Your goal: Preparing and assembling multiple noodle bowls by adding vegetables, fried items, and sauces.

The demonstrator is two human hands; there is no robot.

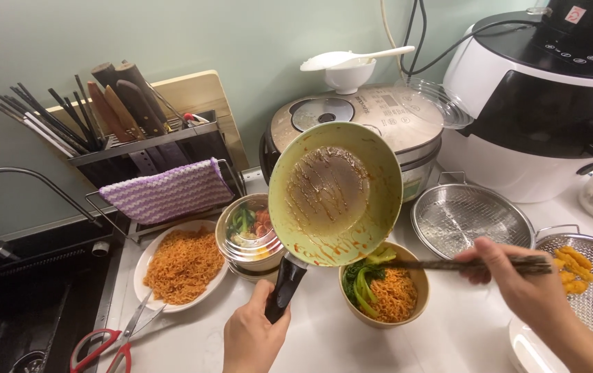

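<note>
My left hand grips the black handle of a small green pan, tipped up on edge so its sauce-smeared inside faces me. The pan's lower rim hangs just over a tan bowl holding orange noodles and green leaves. My right hand holds dark chopsticks level, their tips reaching left to the greens at the bowl's top. A white plate of orange noodles lies to the left. Between plate and bowl sits a covered bowl with vegetables inside.
Red-handled scissors lie near the plate, by a dark sink. A rack with knives, chopsticks and a purple cloth stands behind. A rice cooker, a large white appliance, a round mesh strainer and a rack of fried pieces fill the right.
</note>
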